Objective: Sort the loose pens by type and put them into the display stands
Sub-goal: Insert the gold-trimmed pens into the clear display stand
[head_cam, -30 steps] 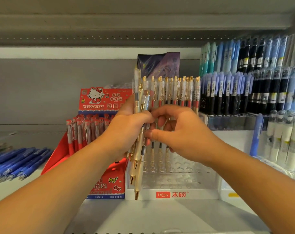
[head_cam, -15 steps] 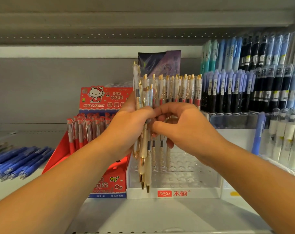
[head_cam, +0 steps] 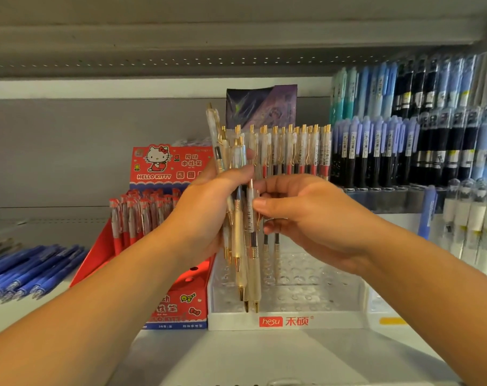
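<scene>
In front of the stand [head_cam: 334,320], the left hand [head_cam: 206,215] grips the pens [head_cam: 238,238] upright, tips down toward its holes; the right hand [head_cam: 306,218], just beside, pinches the rightmost pen [head_cam: 252,215].

Light was even and fairly bright, underside of the upper shelf [head_cam: 236,51] lay in dull shade, soft shadow fell across the lower shelf [head_cam: 264,360], frame edges bowed, pen rows at far right [head_cam: 465,121] looked smeared, centre was sharper.
</scene>
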